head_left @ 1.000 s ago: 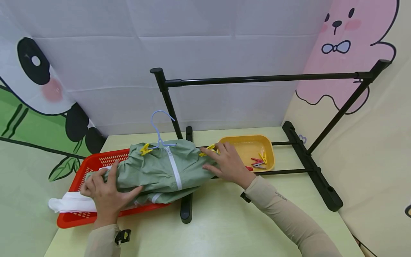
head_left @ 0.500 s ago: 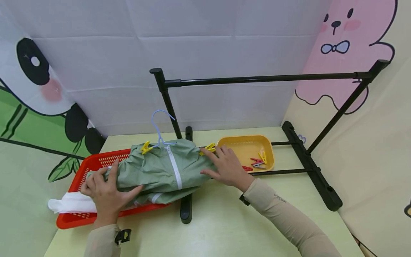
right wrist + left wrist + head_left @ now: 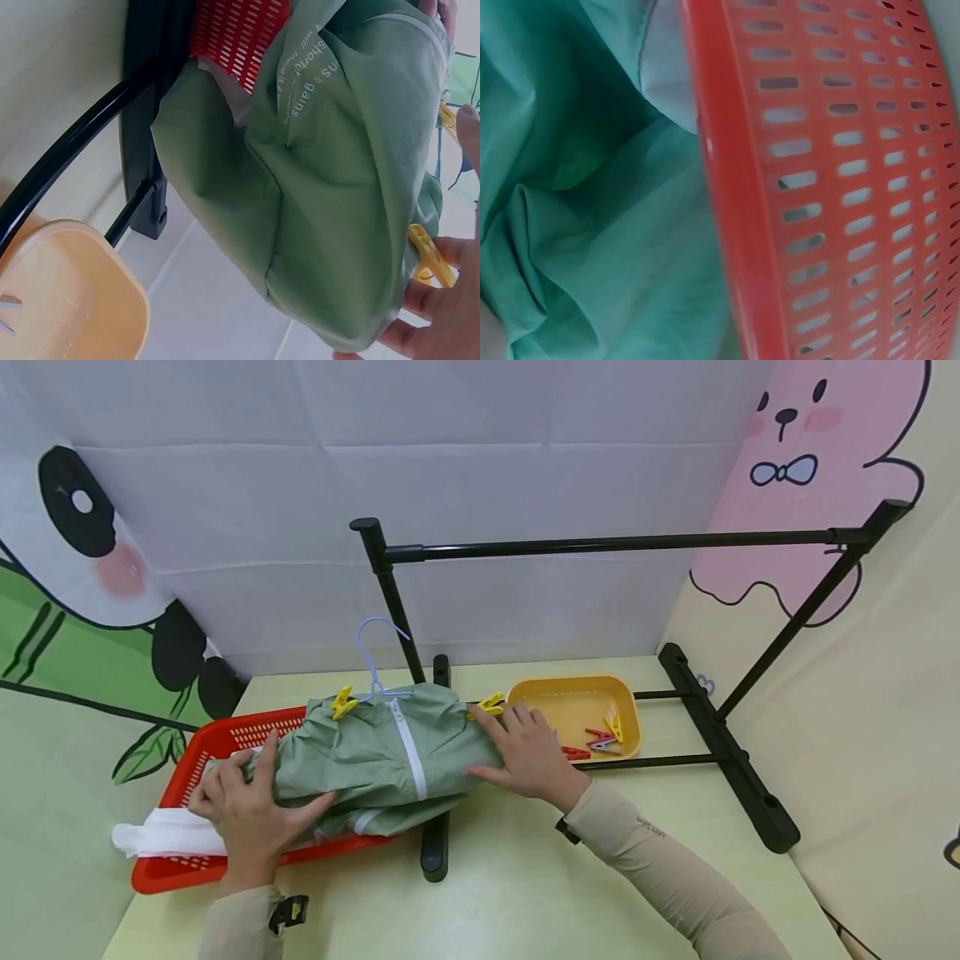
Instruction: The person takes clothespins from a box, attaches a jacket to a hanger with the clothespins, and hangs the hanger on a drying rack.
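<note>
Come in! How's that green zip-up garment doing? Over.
Left hand spread on green garment; right hand touching its other end near a yellow clip. Garment partly over red basket, blue hanger off the rail. Possible snag: black rack foot alongside.

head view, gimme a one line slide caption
Left hand and right hand on a green jacket with blue hanger and yellow clips, partly over a red basket.

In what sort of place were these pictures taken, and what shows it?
Probably a laundry corner set up in a child-themed room: a black rack on a pale table, a basket of clothes, and a pink cartoon on the wall.
</note>
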`<state>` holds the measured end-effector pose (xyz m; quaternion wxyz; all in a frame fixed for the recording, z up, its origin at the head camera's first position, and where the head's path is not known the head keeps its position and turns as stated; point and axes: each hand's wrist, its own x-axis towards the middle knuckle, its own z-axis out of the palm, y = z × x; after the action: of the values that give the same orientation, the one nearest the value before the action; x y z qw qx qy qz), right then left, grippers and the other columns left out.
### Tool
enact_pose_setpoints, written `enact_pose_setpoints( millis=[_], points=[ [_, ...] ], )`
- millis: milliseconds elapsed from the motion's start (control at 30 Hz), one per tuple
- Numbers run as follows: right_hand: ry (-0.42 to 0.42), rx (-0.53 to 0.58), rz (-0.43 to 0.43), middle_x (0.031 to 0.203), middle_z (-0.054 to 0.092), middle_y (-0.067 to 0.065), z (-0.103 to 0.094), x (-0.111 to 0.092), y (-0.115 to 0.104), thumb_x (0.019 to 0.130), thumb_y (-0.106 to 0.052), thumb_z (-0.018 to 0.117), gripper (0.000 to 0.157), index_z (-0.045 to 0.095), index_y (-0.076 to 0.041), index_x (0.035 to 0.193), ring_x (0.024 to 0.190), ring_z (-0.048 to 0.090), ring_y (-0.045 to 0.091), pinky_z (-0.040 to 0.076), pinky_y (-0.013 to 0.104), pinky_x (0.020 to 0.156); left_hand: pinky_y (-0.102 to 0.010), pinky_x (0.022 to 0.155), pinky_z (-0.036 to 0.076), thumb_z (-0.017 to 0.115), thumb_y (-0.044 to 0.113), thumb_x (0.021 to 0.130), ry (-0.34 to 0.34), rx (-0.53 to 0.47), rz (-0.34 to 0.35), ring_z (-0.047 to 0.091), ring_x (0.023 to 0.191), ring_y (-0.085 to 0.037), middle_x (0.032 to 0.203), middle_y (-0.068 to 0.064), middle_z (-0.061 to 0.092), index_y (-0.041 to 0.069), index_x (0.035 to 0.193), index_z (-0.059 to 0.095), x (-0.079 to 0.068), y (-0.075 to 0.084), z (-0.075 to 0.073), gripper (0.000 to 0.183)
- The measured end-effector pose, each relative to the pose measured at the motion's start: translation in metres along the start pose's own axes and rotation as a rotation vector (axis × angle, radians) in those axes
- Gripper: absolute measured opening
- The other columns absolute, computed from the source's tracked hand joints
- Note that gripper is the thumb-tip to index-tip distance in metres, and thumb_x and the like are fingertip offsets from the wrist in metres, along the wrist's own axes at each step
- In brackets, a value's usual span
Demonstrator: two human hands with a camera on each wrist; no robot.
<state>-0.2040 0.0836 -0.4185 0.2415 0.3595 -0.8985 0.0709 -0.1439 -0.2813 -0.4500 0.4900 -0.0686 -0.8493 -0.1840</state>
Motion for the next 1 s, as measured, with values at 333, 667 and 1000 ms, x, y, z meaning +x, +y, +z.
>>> enact_pose_setpoints(
  millis=[333,667,1000],
  points=[
    [-0.008,-0.06,0.017,0.101,0.056,0.014,0.003,0.0,-0.003,0.075,-0.076,0.065,0.1,0.042,-0.015,0.151,0.084,0.05,0.026,0.039,0.037,0.066,-0.066,0.082,0.013,0.055,0.083,0.073,-0.02,-0.008,-0.022,0.038,0.105,-0.054,0.114,-0.031,0.051,0.01,0.136,0.06,0.001,0.004,-0.004,0.096],
    [0.032,-0.078,0.032,0.099,0.054,0.014,0.006,0.002,-0.005,0.075,-0.074,0.068,0.096,0.044,-0.015,0.149,0.08,0.047,0.025,0.036,0.036,0.062,-0.065,0.08,0.014,0.056,0.084,0.071,-0.026,-0.013,-0.013,0.039,0.098,-0.055,0.111,-0.032,0.051,0.008,0.134,0.06,0.002,0.002,-0.005,0.098],
    [0.069,-0.088,0.072,0.103,0.053,0.015,0.011,0.001,-0.008,0.076,-0.072,0.069,0.094,0.043,-0.019,0.149,0.082,0.046,0.026,0.036,0.036,0.062,-0.066,0.082,0.014,0.053,0.084,0.073,-0.046,-0.016,-0.015,0.038,0.101,-0.055,0.111,-0.032,0.051,0.006,0.136,0.059,0.0,0.002,-0.007,0.1]
  ],
)
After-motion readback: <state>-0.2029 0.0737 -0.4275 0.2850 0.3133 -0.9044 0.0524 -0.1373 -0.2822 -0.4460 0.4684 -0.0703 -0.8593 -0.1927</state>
